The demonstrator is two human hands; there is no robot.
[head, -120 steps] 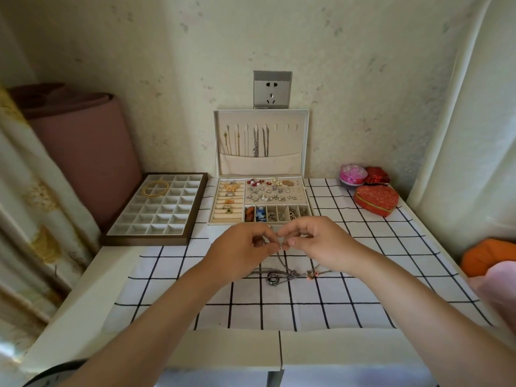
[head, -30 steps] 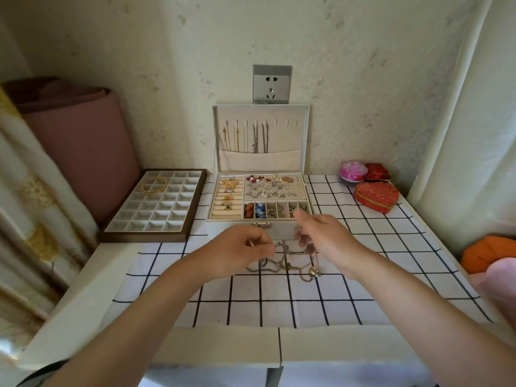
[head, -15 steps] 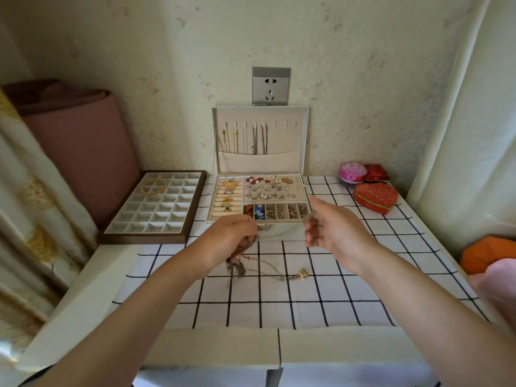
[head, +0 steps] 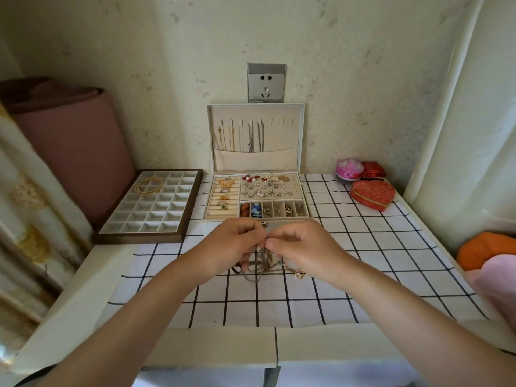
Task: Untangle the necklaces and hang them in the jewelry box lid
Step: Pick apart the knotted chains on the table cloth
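both hands meet over the counter [head: 217, 344]: our left hand [head: 234, 244] and right hand [head: 303, 247] each pinch a strand of the tangled necklaces [head: 262, 265], which trail onto the cloth [head: 363, 263] near the jewelry box lid [head: 282, 160]. we should tease loops apart gently, never tugging.

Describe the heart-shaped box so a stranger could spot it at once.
Start at the open jewelry box against the back wall and move right across the checked cloth to three small boxes. The heart-shaped box is the front one: red, patterned, gold-edged, and larger than the round pink box and the small red box behind it.
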